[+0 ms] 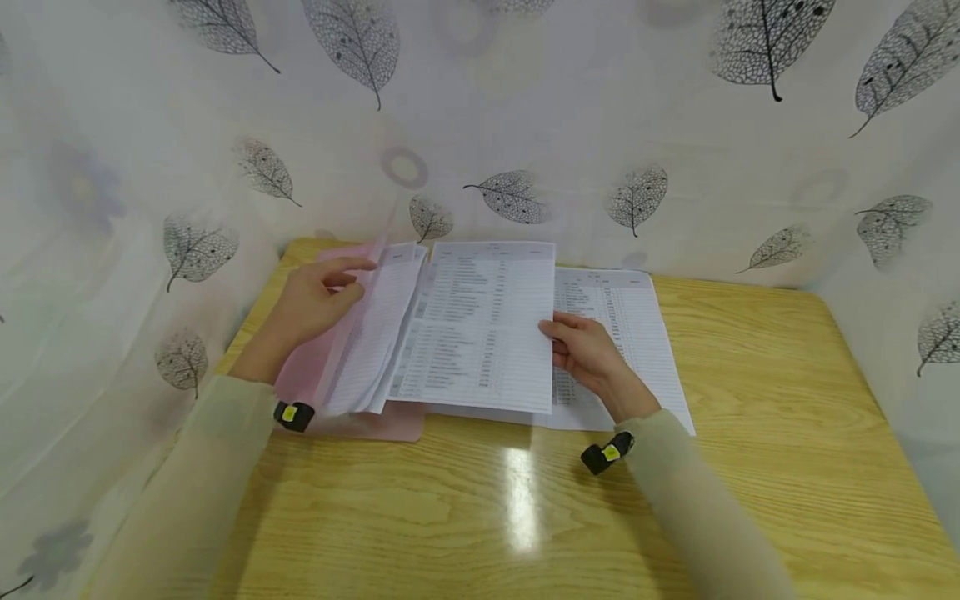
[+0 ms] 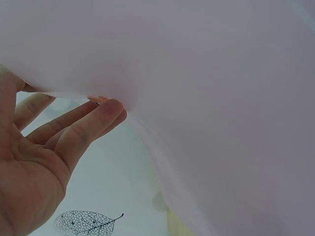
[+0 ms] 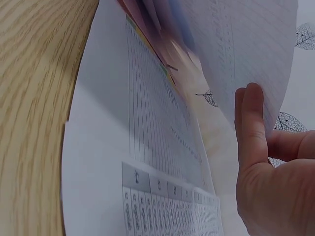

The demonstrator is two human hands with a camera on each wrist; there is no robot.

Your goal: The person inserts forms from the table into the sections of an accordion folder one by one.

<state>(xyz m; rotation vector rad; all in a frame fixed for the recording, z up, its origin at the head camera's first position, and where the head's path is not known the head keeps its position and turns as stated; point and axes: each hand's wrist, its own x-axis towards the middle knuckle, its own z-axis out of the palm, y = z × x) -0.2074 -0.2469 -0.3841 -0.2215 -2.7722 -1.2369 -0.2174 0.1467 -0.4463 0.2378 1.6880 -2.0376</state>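
A pink translucent folder (image 1: 390, 425) lies at the left of the table, its raised cover (image 2: 211, 98) held at the edge by my left hand (image 1: 315, 300). The left wrist view shows the fingertips (image 2: 114, 109) at that edge, partly hidden behind the cover. Printed sheets (image 1: 382, 300) stand tilted beside the cover. My right hand (image 1: 588, 358) pinches the right edge of a printed sheet (image 1: 480, 333), which is lifted off the papers below. Under the right hand lies another printed sheet (image 1: 660, 367), flat on the table, with a table of rows on it.
The wooden table (image 1: 787, 417) extends to the right and toward the front. A pale curtain (image 1: 562, 125) with a leaf pattern hangs close behind the table and along both sides.
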